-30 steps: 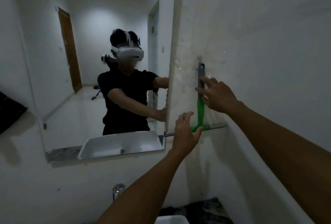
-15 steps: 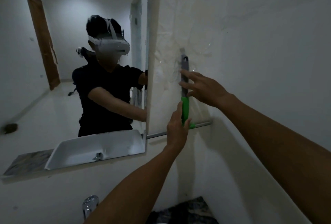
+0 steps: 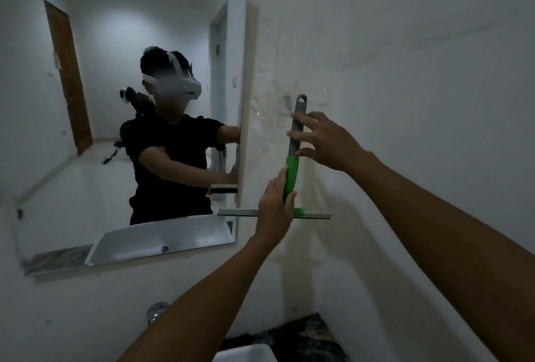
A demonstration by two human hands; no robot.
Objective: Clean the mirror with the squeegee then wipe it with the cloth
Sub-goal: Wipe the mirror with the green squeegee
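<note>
The squeegee (image 3: 291, 176) stands upright against the white wall just right of the mirror (image 3: 179, 20). It has a grey upper handle, a green lower handle and a pale blade (image 3: 237, 212) that lies level across the mirror's right edge. My left hand (image 3: 275, 208) grips the green part from below. Above it, my right hand (image 3: 324, 138) touches the grey part with spread fingertips and thumb. No cloth that I can make out is in view.
A small grey hook (image 3: 287, 102) sits on the wall just left of the handle's top loop. Below are a white sink (image 3: 246, 353), a chrome tap (image 3: 157, 311) and a dark marbled counter (image 3: 307, 335). The mirror shows a person reflected in it.
My left hand has come up from near the blade and closed round the green handle. The fingers of my right hand have loosened and spread. The handle's loop is now right of the hook.
</note>
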